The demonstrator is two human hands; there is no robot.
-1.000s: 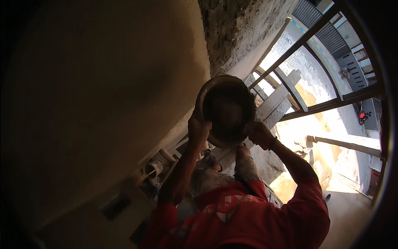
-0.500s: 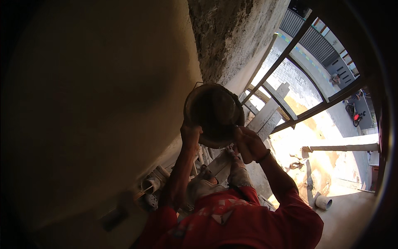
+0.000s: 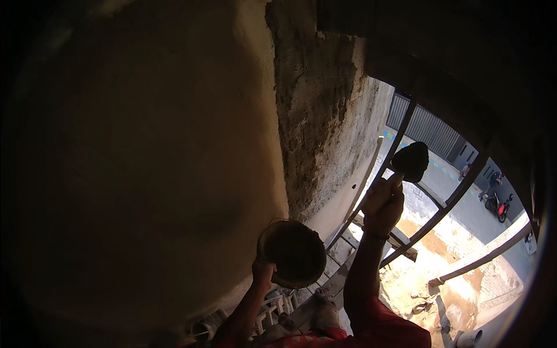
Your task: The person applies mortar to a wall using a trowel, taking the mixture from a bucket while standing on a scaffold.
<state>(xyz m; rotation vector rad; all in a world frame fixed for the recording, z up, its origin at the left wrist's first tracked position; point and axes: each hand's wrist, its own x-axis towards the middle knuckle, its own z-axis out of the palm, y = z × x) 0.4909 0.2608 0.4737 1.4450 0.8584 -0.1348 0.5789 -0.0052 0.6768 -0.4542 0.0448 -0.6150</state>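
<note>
My left hand [image 3: 264, 274] grips the left rim of a round, dark bucket [image 3: 296, 254], whose inside lies in shadow. Up and to the right, my right hand [image 3: 383, 206] is closed around the handle of a trowel [image 3: 411, 162]. The trowel's blade shows as a dark, lumpy-edged shape, apparently loaded with mortar, though the backlight hides the detail. Ahead of me runs a rough, partly bare wall strip [image 3: 313, 122]. To its left is a smooth plastered wall [image 3: 174, 145].
Dark metal scaffold bars [image 3: 458, 185] cross the right side. Planks [image 3: 336, 278] lie below near my feet. Beyond are sunlit ground, a red and black motorcycle [image 3: 499, 207], people [image 3: 493, 181] and a grey gate [image 3: 426, 124]. A pale pipe [image 3: 469, 337] lies at lower right.
My right hand has lifted the trowel out of the bucket, up and to the right. The bucket and my left hand now sit lower in view, and the view has tilted upward.
</note>
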